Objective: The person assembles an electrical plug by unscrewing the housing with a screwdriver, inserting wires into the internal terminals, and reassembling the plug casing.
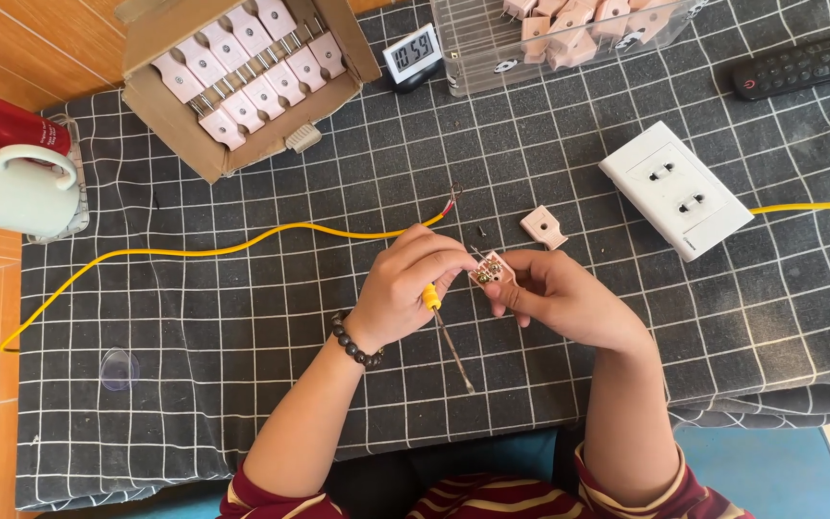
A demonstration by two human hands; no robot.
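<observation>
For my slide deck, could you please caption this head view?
Right hand holds an opened plug half; left hand grips a yellow-handled screwdriver.

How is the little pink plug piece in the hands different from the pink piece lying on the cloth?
The held plug half is pinched in the right hand and shows its metal parts; the loose cover lies untouched on the cloth, showing only plain plastic. Both are small and pale pink.

I work at a home tabletop under checked cloth, with a mug left of the cardboard box of plugs, a remote far right.
</observation>
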